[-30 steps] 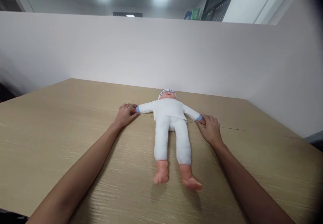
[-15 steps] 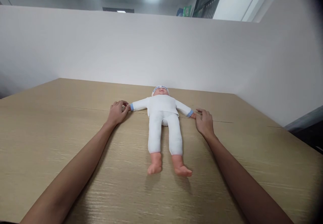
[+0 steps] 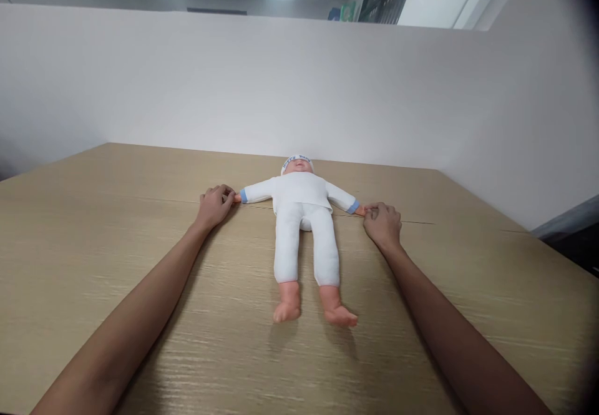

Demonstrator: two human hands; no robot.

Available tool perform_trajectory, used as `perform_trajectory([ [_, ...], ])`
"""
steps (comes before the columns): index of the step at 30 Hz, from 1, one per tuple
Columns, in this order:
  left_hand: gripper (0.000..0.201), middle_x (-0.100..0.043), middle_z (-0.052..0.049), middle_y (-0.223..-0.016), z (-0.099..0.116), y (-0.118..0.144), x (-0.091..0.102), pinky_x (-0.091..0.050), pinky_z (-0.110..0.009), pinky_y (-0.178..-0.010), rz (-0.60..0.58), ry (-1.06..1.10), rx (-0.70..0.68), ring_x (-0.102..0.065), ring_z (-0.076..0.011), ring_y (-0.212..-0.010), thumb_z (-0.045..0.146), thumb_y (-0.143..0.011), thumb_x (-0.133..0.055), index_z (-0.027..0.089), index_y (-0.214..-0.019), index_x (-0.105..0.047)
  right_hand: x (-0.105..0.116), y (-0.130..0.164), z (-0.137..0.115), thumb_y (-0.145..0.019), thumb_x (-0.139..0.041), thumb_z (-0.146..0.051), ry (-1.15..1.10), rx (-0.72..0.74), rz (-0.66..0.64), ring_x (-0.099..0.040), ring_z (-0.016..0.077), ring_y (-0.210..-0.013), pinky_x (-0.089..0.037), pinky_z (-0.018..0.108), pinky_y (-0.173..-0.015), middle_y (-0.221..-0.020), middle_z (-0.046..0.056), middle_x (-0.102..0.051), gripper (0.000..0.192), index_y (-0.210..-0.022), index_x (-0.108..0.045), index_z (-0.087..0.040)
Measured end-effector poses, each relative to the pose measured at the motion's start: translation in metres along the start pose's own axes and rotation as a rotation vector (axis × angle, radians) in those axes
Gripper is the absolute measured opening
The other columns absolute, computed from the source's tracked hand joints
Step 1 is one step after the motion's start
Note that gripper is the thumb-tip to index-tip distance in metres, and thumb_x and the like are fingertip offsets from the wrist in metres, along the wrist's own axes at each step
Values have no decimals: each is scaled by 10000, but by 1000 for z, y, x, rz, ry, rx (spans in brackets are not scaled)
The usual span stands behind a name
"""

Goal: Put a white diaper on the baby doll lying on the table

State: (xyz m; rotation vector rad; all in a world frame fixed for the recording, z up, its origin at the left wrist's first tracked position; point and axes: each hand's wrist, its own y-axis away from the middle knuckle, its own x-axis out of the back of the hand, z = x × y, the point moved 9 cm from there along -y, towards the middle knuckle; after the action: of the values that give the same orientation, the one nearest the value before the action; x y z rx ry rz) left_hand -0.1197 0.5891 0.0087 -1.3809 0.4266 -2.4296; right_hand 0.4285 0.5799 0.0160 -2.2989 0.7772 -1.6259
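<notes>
The right hand (image 3: 384, 224) has curled its grip shut onto the near wrist of the soft white-suited baby doll (image 3: 304, 221), and the left hand (image 3: 214, 206) pinches the other, stretching it flat on the wood-grain counter (image 3: 93, 265).

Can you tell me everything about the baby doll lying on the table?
The baby doll lies flat on its back on the wooden table, head toward the white wall, arms spread wide. It wears a soft-looking white suit with blue cuffs and a white cap with blue lettering. Its bare pink feet point toward the camera. The left hand pinches one doll hand, the right hand the other.
</notes>
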Motion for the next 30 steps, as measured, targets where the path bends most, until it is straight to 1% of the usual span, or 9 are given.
perform_trajectory([
  [5,357,-787,-92,-1150,-4,-1,-1,-400,-470,-1032,-31,42,42,-667,-308,-1106,483,-1032,-494,232,-1092,-741,-3,-2,6,-944,-560,-319,4,-51,-2,-576,330,-1081,-413,461,-987,-1174,167,-707,320,-1175,-748,-203],
  [8,365,-800,-75,-1122,-6,-1,-2,-390,-469,-1042,-41,69,68,-691,-292,-1085,487,-1026,-493,237,-1107,-747,-4,-3,8,-944,-562,-323,5,-62,-8,-583,324,-1082,-407,470,-1023,-1167,159,-720,314,-1148,-772,-209],
  [12,380,-814,-71,-1088,-7,0,-2,-381,-465,-1054,-51,93,93,-701,-288,-1070,500,-1018,-499,233,-1096,-757,-6,-5,11,-949,-558,-351,6,-80,-12,-584,330,-1079,-415,482,-1021,-1160,167,-725,327,-1115,-798,-202],
  [18,377,-815,-69,-1069,-8,0,-2,-370,-473,-1073,-55,108,111,-699,-292,-1079,503,-1007,-506,234,-1085,-759,-9,-8,16,-944,-559,-365,-14,-76,-15,-600,326,-1075,-437,479,-1009,-1163,160,-741,346,-1113,-822,-216],
  [25,381,-815,-63,-1045,-11,-2,-4,-361,-494,-1090,-59,121,121,-705,-292,-1060,511,-998,-505,238,-1064,-763,-8,-14,23,-933,-623,-444,-60,-64,-16,-631,319,-1093,-472,476,-1026,-1183,137,-774,331,-1062,-857,-249],
  [30,396,-819,-64,-1060,-15,-2,-7,-345,-508,-1127,-69,132,116,-704,-297,-1082,513,-1006,-496,244,-1094,-773,-9,-15,23,-940,-613,-438,-88,-45,-19,-631,331,-1125,-481,476,-1019,-1185,153,-782,351,-1071,-863,-229],
])
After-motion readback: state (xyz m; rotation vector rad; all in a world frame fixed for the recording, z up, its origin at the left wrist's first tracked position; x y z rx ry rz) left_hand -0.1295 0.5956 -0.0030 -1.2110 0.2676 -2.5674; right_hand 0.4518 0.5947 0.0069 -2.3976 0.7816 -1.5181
